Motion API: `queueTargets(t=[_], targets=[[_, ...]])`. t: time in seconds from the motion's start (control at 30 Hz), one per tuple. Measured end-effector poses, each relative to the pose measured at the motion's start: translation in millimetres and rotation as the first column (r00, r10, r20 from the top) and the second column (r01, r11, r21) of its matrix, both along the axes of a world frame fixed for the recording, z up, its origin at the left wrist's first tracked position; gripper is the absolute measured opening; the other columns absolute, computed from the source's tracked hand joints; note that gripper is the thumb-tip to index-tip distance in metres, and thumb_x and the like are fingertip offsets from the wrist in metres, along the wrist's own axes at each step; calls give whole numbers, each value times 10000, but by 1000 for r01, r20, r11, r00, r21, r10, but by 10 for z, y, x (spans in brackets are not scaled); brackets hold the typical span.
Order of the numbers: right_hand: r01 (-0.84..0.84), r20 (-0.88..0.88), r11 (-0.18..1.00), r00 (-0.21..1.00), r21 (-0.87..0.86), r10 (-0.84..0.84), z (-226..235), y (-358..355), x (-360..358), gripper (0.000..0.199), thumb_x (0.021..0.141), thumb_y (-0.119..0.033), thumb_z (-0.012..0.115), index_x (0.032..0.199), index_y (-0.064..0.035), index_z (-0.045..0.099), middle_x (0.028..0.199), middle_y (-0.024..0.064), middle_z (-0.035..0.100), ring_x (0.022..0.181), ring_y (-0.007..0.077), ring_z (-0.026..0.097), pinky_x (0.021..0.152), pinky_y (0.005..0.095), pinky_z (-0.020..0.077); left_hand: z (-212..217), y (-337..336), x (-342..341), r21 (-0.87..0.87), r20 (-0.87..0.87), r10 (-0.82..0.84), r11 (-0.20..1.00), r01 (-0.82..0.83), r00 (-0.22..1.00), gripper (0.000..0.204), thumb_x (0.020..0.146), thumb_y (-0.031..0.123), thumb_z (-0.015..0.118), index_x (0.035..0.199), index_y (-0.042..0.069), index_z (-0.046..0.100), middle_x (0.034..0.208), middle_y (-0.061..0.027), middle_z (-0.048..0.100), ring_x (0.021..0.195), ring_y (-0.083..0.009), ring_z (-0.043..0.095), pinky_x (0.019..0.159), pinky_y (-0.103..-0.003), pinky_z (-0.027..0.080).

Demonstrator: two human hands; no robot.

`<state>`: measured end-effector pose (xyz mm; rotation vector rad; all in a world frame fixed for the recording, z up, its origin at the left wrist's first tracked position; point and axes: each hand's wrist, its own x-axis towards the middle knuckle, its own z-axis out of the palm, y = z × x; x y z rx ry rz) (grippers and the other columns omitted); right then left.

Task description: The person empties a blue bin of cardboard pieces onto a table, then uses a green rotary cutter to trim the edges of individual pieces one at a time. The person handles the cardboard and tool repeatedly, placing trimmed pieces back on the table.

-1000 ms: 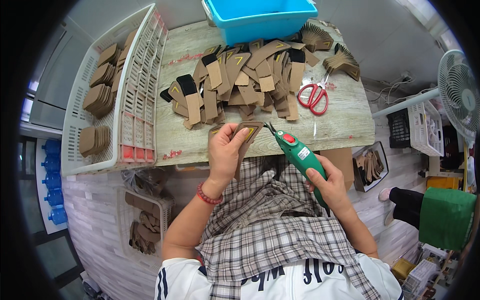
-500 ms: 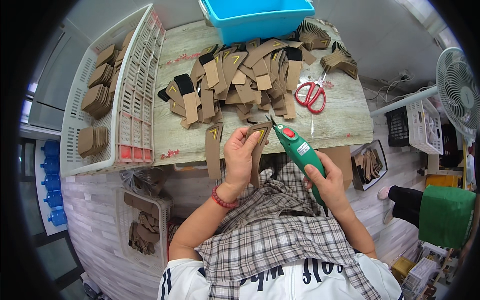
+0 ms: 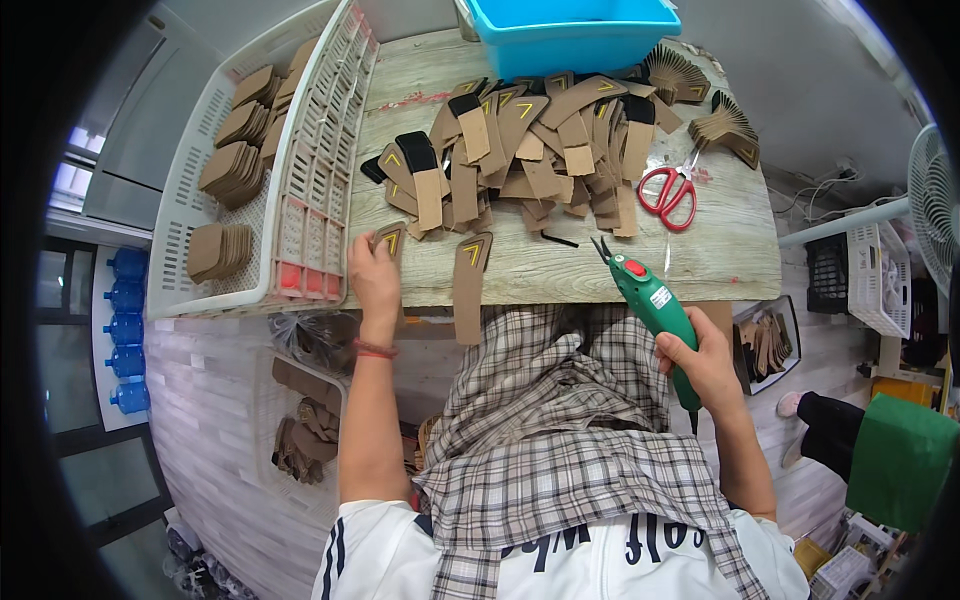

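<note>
My right hand (image 3: 705, 360) is closed round the green handle of a pair of electric scissors (image 3: 655, 305) with a red button; the dark blades point up and away over the table's front edge. At the table's left front, near the crate, my left hand (image 3: 374, 280) has its fingers on a curved brown fabric strip (image 3: 392, 238) with a yellow chevron, partly hidden by the hand. A second such strip (image 3: 468, 290) lies between my hands, overhanging the edge. A thin black scrap (image 3: 560, 241) lies near the blade tips.
Behind lies a heap of brown strips (image 3: 520, 150), some with black ends. Red-handled scissors (image 3: 667, 199), fanned strip stacks (image 3: 725, 130) and a blue bin (image 3: 575, 40) are on the table. A white crate (image 3: 262, 265) with brown stacks stands left. A fan (image 3: 930, 195) is at right.
My left hand has moved left with a brown strip, away from the blades, to the table's left front. My right hand has drawn slightly right with the electric scissors. The view has shifted.
</note>
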<state>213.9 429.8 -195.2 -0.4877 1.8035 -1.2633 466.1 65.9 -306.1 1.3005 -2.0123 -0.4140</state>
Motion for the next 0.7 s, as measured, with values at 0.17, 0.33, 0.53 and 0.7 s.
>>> queueTargets(t=[0.17, 0.33, 0.53, 0.7], targets=[[14, -43, 998, 999, 65, -11, -107, 15, -13, 353, 868, -263, 703, 1045, 5, 557, 809, 34, 606, 632, 83, 572, 585, 237, 483, 369, 768, -434, -176, 322, -51, 978, 112, 945, 381, 799, 185, 705, 1121, 45, 557, 1050, -128, 540, 1043, -321, 506, 858, -384, 404], [30, 23, 999, 999, -19, -29, -116, -24, 86, 401, 911, -313, 645, 1148, 2, 572, 805, 26, 598, 611, 69, 524, 546, 217, 448, 231, 1003, -648, 169, 80, -165, 974, 150, 983, 270, 782, 101, 701, 975, 24, 530, 943, -119, 570, 888, -293, 568, 797, -392, 450], [56, -17, 997, 998, -58, -58, -83, -19, 200, 411, 926, -301, 635, 1210, -11, 572, 816, 18, 586, 610, 60, 503, 534, 214, 442, 444, 1240, -837, 570, -601, -75, 658, 492, 796, 251, 877, -46, 562, 1111, 44, 571, 932, -34, 612, 839, -112, 587, 769, -261, 494], [103, -79, 988, 991, -116, -112, 14, -55, 253, 403, 926, -271, 638, 1223, -9, 567, 783, 6, 578, 597, 60, 498, 529, 216, 441, 614, 1471, -1264, 485, -874, 240, 469, 738, 422, 187, 937, 64, 553, 1121, 30, 550, 1017, -33, 621, 886, -115, 593, 796, -299, 498]])
